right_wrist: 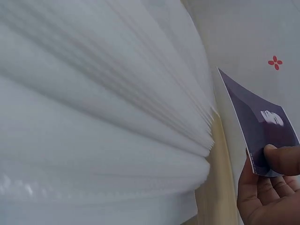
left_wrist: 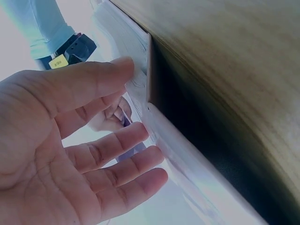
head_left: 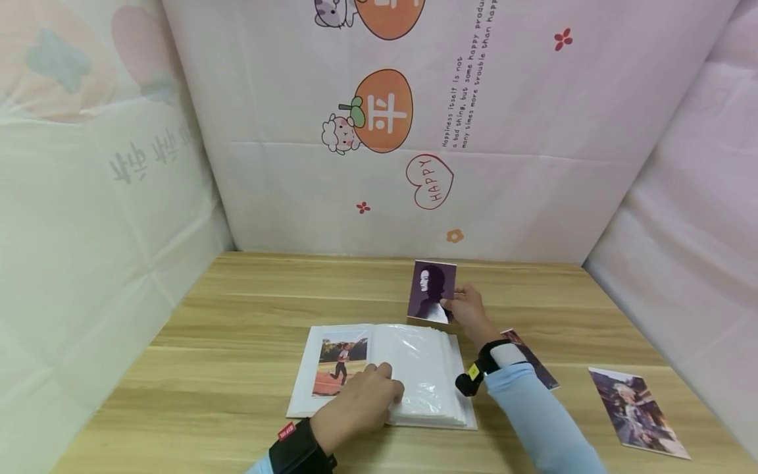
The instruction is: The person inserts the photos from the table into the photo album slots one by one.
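- Head: pinches the purple photo (head_left: 428, 289) in the right hand (head_left: 469, 309), beyond the open album (head_left: 422, 370); holds the left hand (head_left: 364, 396) over the album's middle; reads "HAPPY" on the backdrop (head_left: 284, 191)
- Left wrist: shows loose, unclenched fingers; bears a blurred yellow label (left_wrist: 59, 61)
- Right wrist: clasps the photo beside the pages
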`<state>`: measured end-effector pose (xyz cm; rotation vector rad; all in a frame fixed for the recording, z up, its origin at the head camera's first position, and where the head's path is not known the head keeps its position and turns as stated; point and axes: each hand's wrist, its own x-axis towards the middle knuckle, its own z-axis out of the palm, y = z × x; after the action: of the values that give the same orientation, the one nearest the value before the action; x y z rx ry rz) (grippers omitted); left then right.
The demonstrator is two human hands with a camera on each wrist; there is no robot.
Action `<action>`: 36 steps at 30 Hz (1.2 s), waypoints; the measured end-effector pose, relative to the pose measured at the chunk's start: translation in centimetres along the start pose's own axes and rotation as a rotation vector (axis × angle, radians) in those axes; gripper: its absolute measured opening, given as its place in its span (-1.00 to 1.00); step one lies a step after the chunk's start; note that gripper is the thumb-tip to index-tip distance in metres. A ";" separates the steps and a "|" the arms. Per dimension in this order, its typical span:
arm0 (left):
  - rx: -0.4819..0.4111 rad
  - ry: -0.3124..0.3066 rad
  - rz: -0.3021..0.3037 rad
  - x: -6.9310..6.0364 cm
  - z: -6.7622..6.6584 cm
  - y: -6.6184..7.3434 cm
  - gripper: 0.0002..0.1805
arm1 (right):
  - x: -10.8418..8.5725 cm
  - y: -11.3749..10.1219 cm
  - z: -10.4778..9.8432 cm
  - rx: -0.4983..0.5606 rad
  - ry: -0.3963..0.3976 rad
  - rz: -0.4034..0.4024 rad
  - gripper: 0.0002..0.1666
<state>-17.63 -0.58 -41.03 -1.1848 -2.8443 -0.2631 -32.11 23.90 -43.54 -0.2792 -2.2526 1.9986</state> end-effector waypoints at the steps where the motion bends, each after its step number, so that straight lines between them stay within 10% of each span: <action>1: 0.000 -0.002 -0.002 0.0 0.0 0.0 -0.74 | 0.0 0.0 0.3 0.009 -0.004 0.001 -0.63; 36: 0.080 0.032 0.017 0.3 0.2 0.4 -0.70 | -0.3 -0.8 3.7 0.027 -0.047 0.070 -0.67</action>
<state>-17.57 -0.11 -41.14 -1.1775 -2.7880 -0.1642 -32.66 20.16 -43.18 -0.3163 -2.2717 2.0900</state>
